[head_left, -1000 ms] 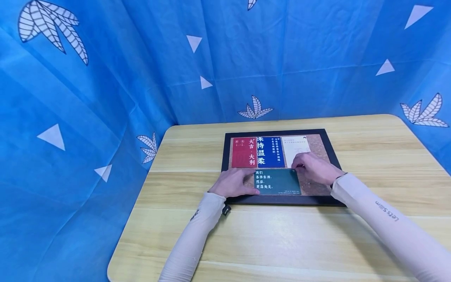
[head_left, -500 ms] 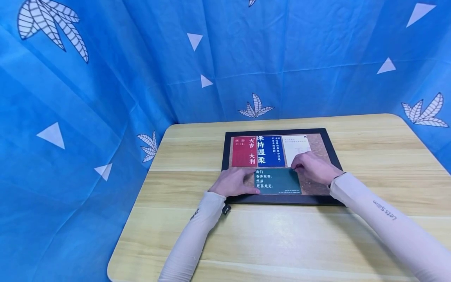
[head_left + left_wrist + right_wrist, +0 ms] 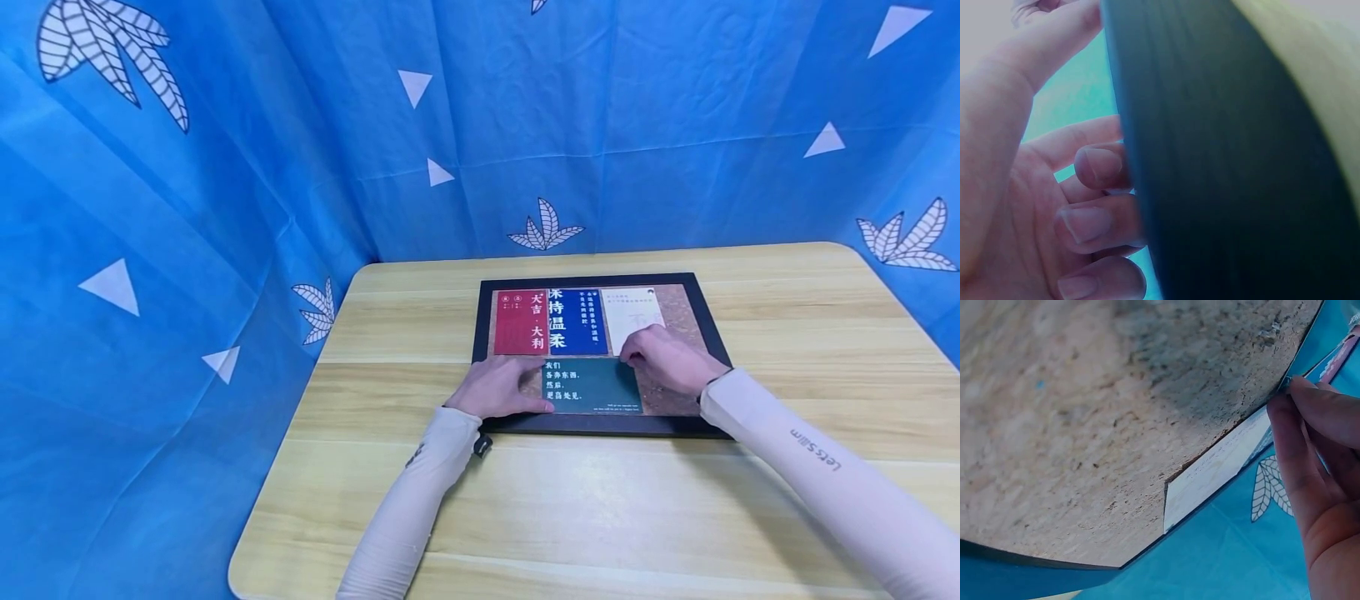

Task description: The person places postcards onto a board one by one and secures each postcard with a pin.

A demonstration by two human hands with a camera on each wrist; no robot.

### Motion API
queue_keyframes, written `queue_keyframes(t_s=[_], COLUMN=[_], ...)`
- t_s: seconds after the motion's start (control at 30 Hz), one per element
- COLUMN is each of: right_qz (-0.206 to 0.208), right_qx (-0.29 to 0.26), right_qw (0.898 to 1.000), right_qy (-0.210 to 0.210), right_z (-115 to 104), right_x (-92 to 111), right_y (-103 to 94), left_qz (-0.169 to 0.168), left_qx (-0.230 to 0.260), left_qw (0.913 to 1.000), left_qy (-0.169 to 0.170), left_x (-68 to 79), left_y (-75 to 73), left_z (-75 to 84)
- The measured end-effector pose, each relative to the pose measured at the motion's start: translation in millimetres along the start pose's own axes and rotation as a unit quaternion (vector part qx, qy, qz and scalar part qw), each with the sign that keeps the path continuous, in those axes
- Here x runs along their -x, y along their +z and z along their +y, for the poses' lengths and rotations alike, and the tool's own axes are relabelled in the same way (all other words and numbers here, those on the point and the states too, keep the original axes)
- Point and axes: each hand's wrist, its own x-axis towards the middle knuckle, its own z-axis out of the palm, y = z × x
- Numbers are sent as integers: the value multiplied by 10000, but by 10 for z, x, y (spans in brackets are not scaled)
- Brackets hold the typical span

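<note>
A green card with white lettering lies on a black-framed cork board. At its left edge my left hand presses, forefinger at the upper corner and thumb at the lower corner. In the left wrist view, that hand's other fingertips sit beside the board's dark frame. My right hand is at the card's upper right corner. Its thumb and forefinger pinch a small pin, mostly hidden by the fingertips, close over the cork.
Along the board's upper row are a red card, a blue card and a white card, partly covered by my right hand. The board lies on a wooden table, with a blue patterned curtain behind and to the left.
Both hands keep nearly the same places at the green card. The right hand's fingers shift very slightly; the view drifts a little.
</note>
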Motion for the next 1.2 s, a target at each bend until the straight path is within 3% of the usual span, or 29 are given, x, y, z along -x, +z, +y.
queue_keyframes(t_s=[0.27,0.6,0.9,1.07,1.2], right_qz=[33,-129,120,350,299], right_qx=[50,418,-169,59,201], right_qw=[9993,9987,9986,9973,9971], right_qy=[-382,-275,-478,-648,-671], right_z=[4,-55,48,96,93], right_x=[-24,-34,43,125,154], right_y=[6,30,25,23,31], left_qz=[0,-24,-31,-28,-16], left_qx=[18,49,71,80,43], left_qw=[10000,10000,10000,10000,10000], left_qy=[13,5,15,50,48], left_x=[7,7,5,-3,-7], left_y=[-8,-5,-7,-13,-9], left_z=[11,7,13,16,10])
